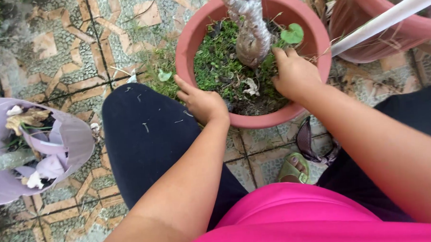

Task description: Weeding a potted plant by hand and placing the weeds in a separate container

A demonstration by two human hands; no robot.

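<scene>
Hands (pixel 203 104) in mossy (terracotta-pink) pot (pixel 193 36).

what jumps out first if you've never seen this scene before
The big terracotta-pink pot at top centre draws the eye, with a pale twisted trunk rising from mossy green soil. Both bare hands are in it: the left hand at the near rim, the right hand on the soil beside the trunk. At far left, a lilac container holds dried leaves and plant scraps on the patterned tile floor.
</scene>
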